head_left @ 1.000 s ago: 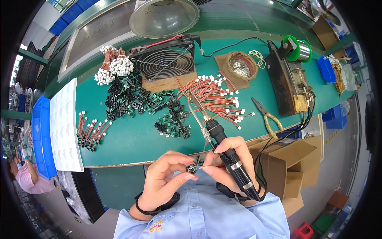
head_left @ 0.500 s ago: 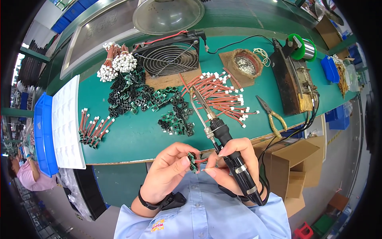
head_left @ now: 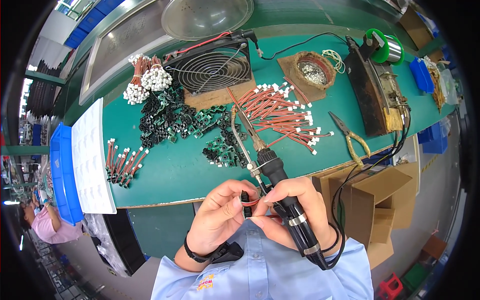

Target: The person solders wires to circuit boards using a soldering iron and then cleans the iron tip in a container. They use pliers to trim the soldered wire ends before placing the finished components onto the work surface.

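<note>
Between thumb and fingers, my left hand (head_left: 214,216) pinches a small circuit board (head_left: 245,204) with its black side showing. A short red wire lead (head_left: 252,202) runs from the board to the fingertips of my right hand (head_left: 296,212). That same hand is wrapped round a black soldering iron (head_left: 274,165), whose tip and side-mounted metal tube point away over the bench. Beyond the iron lie a pile of red wire leads with white connectors (head_left: 272,112) and a heap of black-and-green boards (head_left: 165,117). Several boards with leads attached (head_left: 122,167) rest at the left.
A black fan (head_left: 212,70) stands at the back beside bundled leads (head_left: 142,80). Right of it are a round solder-filled pot (head_left: 314,71), pliers (head_left: 350,139), a soldering station (head_left: 372,95) and a solder spool (head_left: 389,50). A white tray (head_left: 92,160) borders the left; cardboard boxes (head_left: 370,200) stand below right.
The board in my left hand has turned from its green face to its black side. My right fingers have come closer to it along the wires. The whole view has shifted slightly.
</note>
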{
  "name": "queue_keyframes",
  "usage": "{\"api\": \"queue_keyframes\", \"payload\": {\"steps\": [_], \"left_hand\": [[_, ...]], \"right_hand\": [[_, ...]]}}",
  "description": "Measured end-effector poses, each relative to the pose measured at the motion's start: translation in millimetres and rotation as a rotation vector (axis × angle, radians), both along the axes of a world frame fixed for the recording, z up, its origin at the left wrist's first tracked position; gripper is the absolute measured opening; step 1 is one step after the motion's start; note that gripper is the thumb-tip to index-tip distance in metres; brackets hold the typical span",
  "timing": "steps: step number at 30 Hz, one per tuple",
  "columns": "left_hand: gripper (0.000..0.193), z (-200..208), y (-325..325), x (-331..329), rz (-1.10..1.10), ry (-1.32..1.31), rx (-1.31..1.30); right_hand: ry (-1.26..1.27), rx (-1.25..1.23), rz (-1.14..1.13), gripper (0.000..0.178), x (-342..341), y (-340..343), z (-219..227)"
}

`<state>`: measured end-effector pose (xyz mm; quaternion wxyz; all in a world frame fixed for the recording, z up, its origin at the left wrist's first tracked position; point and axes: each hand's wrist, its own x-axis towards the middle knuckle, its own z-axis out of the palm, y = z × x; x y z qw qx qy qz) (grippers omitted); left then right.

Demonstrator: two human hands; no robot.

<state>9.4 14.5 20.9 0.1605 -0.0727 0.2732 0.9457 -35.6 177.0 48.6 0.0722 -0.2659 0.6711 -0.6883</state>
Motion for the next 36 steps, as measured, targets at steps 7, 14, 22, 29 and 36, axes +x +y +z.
{"api": "queue_keyframes", "payload": {"steps": [7,14,22,29,36], "left_hand": [[0.023,-0.5,-0.6,0.6,-0.007,0.023,-0.050],[0.024,5.7,1.6,1.4,0.004,-0.026,-0.132],[0.024,3.2,1.3,1.9,0.000,-0.015,-0.163],[0.024,8.3,4.4,1.2,0.024,-0.057,-0.184],[0.024,7.8,4.1,1.6,0.028,-0.036,-0.216]], "right_hand": [[0.021,-0.007,-0.053,0.043,-0.3,-1.3,-2.0],[0.014,0.005,-0.057,0.044,0.0,1.5,-2.2],[0.039,-0.006,-0.067,0.043,-1.6,2.5,-1.9],[0.038,-0.019,-0.071,0.042,-1.1,2.2,-2.8],[0.029,-0.020,-0.048,0.043,-1.8,3.4,-2.0]]}}
